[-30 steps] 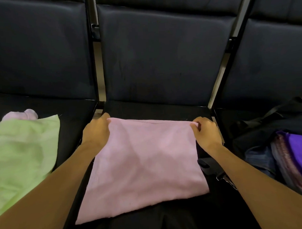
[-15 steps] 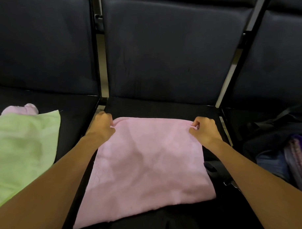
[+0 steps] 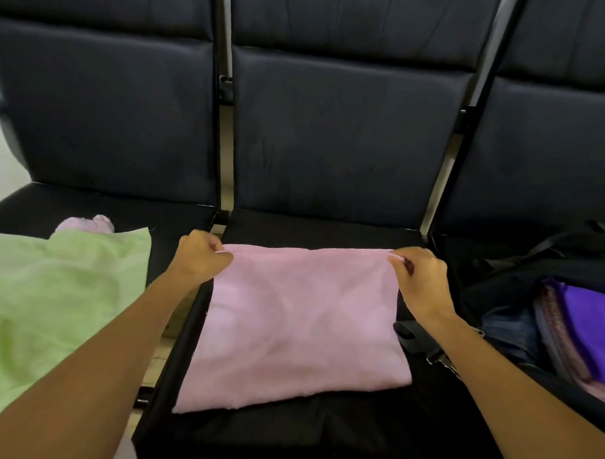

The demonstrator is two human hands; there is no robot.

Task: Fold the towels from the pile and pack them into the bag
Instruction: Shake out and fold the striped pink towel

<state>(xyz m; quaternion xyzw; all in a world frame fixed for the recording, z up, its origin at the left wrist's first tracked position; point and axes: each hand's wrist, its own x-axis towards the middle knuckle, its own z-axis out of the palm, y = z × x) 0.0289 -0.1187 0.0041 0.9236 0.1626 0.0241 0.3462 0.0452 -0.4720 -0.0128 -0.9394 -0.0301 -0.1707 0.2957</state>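
A pink towel (image 3: 297, 325) lies spread on the middle black seat (image 3: 321, 228). My left hand (image 3: 199, 257) pinches its far left corner and my right hand (image 3: 419, 276) pinches its far right corner, and that far edge is lifted a little off the seat. On the left seat lies the pile: a light green towel (image 3: 56, 299) on top, with a bit of a pale pink towel (image 3: 88, 223) showing behind it. A black bag (image 3: 536, 272) stands open on the right seat, holding a folded purple towel (image 3: 596, 325) and other folded cloth.
The three dark padded seats stand in a row with upright backrests (image 3: 342, 131) behind and metal frame bars (image 3: 440, 176) between them. A black bag strap with a buckle (image 3: 432, 348) lies on the middle seat by my right forearm.
Both hands have closed on the towel's far corners and raised that edge slightly. The camera view has shifted a little.
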